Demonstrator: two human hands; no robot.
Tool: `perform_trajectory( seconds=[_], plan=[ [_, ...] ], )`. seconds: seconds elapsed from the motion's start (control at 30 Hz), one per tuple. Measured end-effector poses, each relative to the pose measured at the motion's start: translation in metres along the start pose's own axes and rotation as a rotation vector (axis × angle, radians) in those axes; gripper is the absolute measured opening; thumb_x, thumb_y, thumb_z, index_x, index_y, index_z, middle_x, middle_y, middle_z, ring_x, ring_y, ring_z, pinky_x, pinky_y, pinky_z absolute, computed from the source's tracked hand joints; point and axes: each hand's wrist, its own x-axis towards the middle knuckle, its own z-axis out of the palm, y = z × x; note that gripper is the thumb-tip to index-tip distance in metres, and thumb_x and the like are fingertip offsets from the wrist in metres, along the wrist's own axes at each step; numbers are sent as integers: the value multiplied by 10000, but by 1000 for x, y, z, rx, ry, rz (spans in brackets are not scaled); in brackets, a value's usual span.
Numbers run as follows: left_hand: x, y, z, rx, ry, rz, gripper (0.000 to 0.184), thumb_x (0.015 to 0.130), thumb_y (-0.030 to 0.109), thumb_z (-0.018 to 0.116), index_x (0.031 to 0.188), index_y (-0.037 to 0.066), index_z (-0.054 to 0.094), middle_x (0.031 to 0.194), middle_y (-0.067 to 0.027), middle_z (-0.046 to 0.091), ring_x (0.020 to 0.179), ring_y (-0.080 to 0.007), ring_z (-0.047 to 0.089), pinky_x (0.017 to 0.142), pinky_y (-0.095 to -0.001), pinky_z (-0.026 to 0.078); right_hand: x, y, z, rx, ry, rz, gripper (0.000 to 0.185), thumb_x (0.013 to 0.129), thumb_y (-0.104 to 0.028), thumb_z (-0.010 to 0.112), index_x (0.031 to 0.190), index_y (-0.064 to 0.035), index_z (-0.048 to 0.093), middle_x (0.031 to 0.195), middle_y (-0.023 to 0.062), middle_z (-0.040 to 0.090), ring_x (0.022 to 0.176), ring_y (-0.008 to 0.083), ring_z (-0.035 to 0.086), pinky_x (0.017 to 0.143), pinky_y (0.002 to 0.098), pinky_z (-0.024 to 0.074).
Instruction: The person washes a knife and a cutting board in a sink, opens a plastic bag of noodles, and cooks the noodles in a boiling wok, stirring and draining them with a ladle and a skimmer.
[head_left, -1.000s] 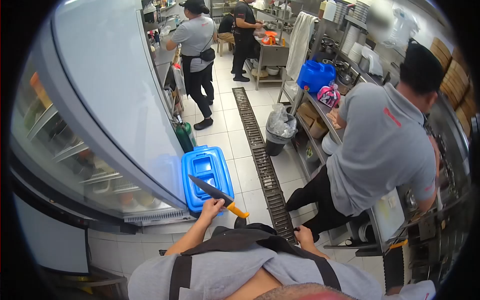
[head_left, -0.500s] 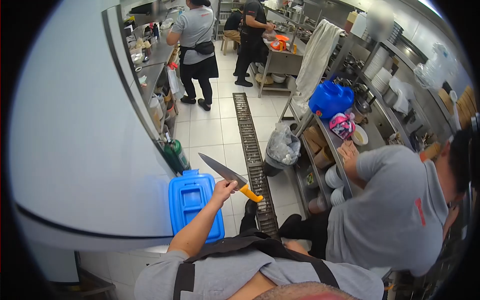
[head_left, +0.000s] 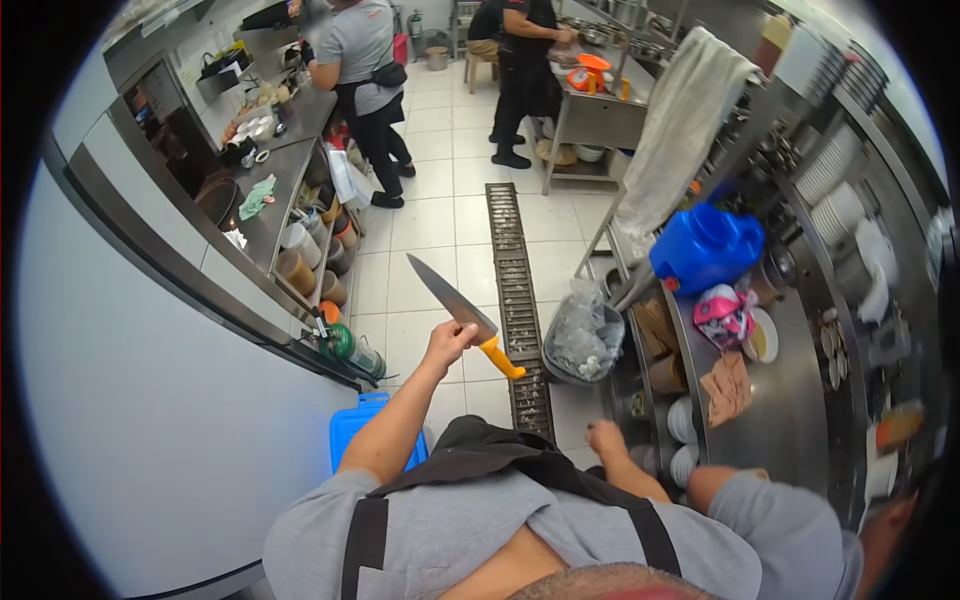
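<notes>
My left hand (head_left: 449, 346) pinches a chef's knife (head_left: 450, 296) at the heel of its blade, where the blade meets the yellow handle. The knife is held up in front of me, blade tip pointing forward and left, handle toward the right. My right hand (head_left: 604, 438) hangs low at my right side, its fingers curled in a loose fist with nothing visible in it. Nearest to it are the lined trash bin (head_left: 584, 345) and the stacked plates (head_left: 684, 440) on the lower shelf.
A floor drain grate (head_left: 512, 290) runs ahead. On my left are a white panel (head_left: 180, 430), a blue lid (head_left: 350, 435) and a green cylinder (head_left: 355, 350). A steel counter (head_left: 780, 410) with a blue jug (head_left: 705, 245) stands right. Co-workers stand ahead; another is close at my right.
My view has moved forward along the drain, and the blue lid has slipped back beside me. The co-worker on the right is now mostly behind me. My right hand has come into sight; the knife stays in my left.
</notes>
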Motion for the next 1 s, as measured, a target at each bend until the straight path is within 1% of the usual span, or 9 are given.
perform_trajectory(
  seconds=[0.1,0.37,0.43,0.57,0.63,0.77,0.83,0.9,1.0],
  plan=[
    [57,16,-8,-40,78,43,267,854,249,619,879,-15,648,779,-67,660,675,-122,592,613,-250,469,89,-23,-52,186,233,-111,258,739,-177,619,965,-66,673,867,174,653,864,339,626,786,408,492],
    [252,26,-47,33,77,-1,292,844,269,630,901,-17,649,771,-65,650,692,-117,594,630,-255,480,249,-54,-65,-63,89,-34,263,770,-238,586,962,-86,685,896,196,646,885,359,617,816,424,486],
    [294,46,-51,-9,67,14,308,835,282,640,894,-20,644,756,-64,645,668,-122,590,611,-261,480,270,-71,-79,-26,-12,9,264,760,-227,613,970,-83,683,886,183,654,866,339,631,803,412,493],
    [414,96,-54,18,-10,58,280,850,273,625,855,-8,625,778,-57,637,684,-113,576,615,-260,475,337,-83,-89,101,63,-16,267,748,-214,631,967,-69,681,875,170,661,841,326,640,780,406,498],
    [469,121,-47,-12,-89,79,277,862,278,618,916,6,621,876,-45,642,741,-110,579,657,-265,470,360,-105,-121,302,105,110,255,748,-221,631,936,-58,687,863,160,666,819,322,646,763,406,498],
    [577,156,-14,-47,-151,93,259,867,270,606,929,18,618,887,-37,642,768,-113,585,694,-281,474,434,-92,-130,316,125,91,245,747,-211,626,927,-57,687,838,172,664,807,322,649,757,408,498],
    [631,163,6,-254,-218,98,202,858,239,614,900,42,626,805,-21,633,715,-96,571,651,-260,468,468,-81,-132,210,3,161,277,750,-200,597,992,-90,675,964,165,654,954,341,605,870,416,466],
    [713,164,33,-157,-240,99,187,866,228,598,939,57,614,807,-8,618,715,-94,564,643,-262,466,521,-89,-186,382,-38,184,285,749,-203,599,990,-70,671,970,181,648,967,346,595,869,411,459],
    [776,184,65,-151,-194,0,205,888,211,547,1021,58,577,868,-16,599,740,-112,562,640,-288,472,587,-79,-223,258,11,45,270,762,-182,583,987,-58,669,972,193,642,972,355,588,864,415,457]
  ],
)
